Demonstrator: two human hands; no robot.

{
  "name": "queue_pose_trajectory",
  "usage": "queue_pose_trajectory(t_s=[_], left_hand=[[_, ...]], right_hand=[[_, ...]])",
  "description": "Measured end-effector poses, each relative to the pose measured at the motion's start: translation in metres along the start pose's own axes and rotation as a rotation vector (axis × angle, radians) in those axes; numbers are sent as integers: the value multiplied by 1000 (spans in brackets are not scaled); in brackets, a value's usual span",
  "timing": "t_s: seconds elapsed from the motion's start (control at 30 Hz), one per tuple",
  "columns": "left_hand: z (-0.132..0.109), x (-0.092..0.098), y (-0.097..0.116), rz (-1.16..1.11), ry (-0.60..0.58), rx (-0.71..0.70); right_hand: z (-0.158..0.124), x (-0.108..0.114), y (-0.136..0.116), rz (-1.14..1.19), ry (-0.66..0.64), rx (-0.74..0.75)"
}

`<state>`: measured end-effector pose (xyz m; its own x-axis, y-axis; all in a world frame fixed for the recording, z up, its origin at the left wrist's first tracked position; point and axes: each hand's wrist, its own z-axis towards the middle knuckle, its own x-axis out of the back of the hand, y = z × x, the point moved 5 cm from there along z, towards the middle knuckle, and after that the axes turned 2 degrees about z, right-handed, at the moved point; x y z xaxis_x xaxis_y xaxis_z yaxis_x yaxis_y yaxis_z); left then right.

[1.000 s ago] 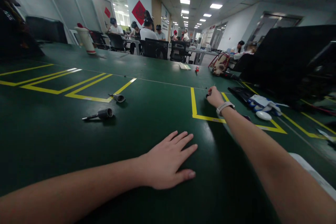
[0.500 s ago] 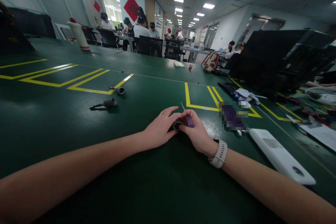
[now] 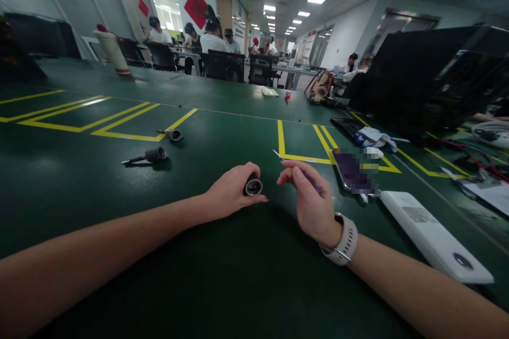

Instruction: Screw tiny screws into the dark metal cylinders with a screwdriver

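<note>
My left hand point(image 3: 228, 193) is wrapped round a dark cylindrical part with a hollow round end point(image 3: 253, 187), and that open end faces me. My right hand point(image 3: 313, 204) is apart from it, holding a screwdriver point(image 3: 316, 185) with a purple translucent handle. The thin metal shaft sticks out beyond the fingers toward the upper left; most of the handle is hidden by the hand. Two similar dark cup-shaped parts with stems lie on the green table to the left, a nearer one point(image 3: 156, 155) and a farther one point(image 3: 176, 135).
To the right lie a phone point(image 3: 350, 169), a white power bank point(image 3: 433, 235) and a white-and-blue cloth point(image 3: 376, 137). A large black case point(image 3: 413, 69) stands behind them. Yellow tape point(image 3: 304, 159) marks the table. A pale cup point(image 3: 113, 52) stands far left, and people sit beyond.
My hands have moved apart: the right one, with the screwdriver, has shifted right, and the left one, with the cylindrical part, slightly left. The round opening is now more exposed.
</note>
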<state>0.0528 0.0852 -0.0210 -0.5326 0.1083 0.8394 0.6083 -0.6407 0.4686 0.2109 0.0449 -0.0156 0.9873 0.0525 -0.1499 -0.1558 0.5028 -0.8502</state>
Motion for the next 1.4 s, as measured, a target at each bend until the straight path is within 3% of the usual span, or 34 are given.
queue_pose_trajectory(t_s=[0.13, 0.23, 0.43, 0.57, 0.7, 0.93, 1.03, 1.2, 1.4], left_hand=[[2, 5, -3, -64, 90, -9], [2, 5, -2, -96, 100, -79], [1, 5, -6, -145, 154, -32], [0, 6, -6, -89, 210, -20], [-2, 7, -2, -27, 220, -55], [-4, 11, -5, -141, 316, -31], [-3, 10, -6, -183, 307, -26], [-3, 10, -6, -94, 316, 7], [0, 8, -9, -23, 274, 22]], right_hand=[[-8, -9, -15, -52, -119, 87], [-16, -17, -17, -107, -178, 37], [-21, -23, -21, -390, -205, 27], [-19, -26, -22, -424, -222, -7], [-20, -25, -13, -319, -217, -159], [-23, -24, 12, 251, -95, -450], [-23, -28, 15, 373, -82, -535], [-23, -26, 15, 379, -14, -525], [-24, -23, 15, 270, -28, -520]])
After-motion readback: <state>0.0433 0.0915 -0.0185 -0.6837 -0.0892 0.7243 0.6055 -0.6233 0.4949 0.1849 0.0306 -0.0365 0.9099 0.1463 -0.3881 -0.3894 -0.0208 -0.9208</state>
